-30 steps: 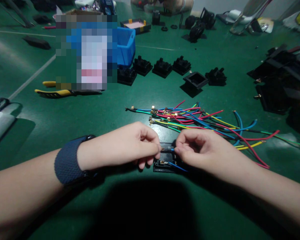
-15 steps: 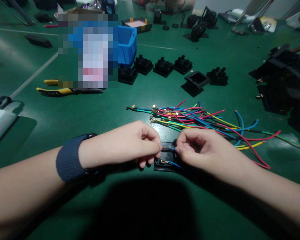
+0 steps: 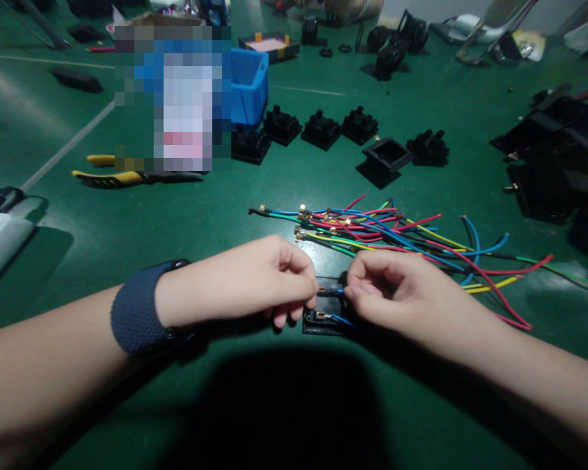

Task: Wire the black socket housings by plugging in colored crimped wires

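Note:
Over a black plastic socket base [image 3: 329, 304], my two hands meet from either side. My right hand [image 3: 396, 287] is closed in a pinch on a short blue wire [image 3: 340, 291]. At the wire's brass-coloured end, the thumb and forefinger of my left hand [image 3: 281, 281] are pinched on the metal terminal [image 3: 322, 289]. Below it, a second blue wire [image 3: 342, 320] lies with its terminal on the base and its other end running under my right hand. My fingers hide part of the base.
Loose coloured wires [image 3: 387, 228] with brass terminals lie just beyond my hands. Farther back are several black socket parts [image 3: 322, 130], a square black frame [image 3: 387, 156] and a blue bin [image 3: 249, 88]. Yellow-handled pliers [image 3: 117, 178] lie left; black housings [image 3: 543, 189] crowd the right.

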Motion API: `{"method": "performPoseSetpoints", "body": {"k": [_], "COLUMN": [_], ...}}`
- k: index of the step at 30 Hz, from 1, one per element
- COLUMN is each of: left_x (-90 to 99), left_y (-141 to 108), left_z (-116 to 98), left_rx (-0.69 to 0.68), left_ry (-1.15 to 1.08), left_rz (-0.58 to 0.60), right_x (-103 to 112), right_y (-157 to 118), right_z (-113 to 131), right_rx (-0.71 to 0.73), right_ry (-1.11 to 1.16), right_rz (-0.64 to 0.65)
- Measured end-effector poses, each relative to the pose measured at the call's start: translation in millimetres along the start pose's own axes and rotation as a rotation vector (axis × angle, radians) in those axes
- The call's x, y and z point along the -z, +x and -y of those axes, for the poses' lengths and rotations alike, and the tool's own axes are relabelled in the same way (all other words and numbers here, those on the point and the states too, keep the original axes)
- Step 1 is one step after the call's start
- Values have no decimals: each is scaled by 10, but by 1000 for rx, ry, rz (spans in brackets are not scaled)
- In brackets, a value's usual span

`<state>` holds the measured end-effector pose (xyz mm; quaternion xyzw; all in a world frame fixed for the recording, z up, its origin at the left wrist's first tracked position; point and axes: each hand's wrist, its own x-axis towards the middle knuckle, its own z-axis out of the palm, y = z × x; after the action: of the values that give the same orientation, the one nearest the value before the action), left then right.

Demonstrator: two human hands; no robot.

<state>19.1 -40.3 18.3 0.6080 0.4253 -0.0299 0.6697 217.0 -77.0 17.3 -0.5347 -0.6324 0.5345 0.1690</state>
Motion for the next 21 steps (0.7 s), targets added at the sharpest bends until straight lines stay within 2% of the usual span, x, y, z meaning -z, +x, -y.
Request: {"method": "performPoseSetpoints", "body": {"k": [21], "left_x": [-14], "left_y": [13], "left_z": [16], "left_rx": [-10], "left_ry": [34], "left_rz": [-4], "right_x": [-16], "right_y": [10], "right_z": [31], "right_rx": [-29], "right_ry": [-15], "right_rz": [-25]}}
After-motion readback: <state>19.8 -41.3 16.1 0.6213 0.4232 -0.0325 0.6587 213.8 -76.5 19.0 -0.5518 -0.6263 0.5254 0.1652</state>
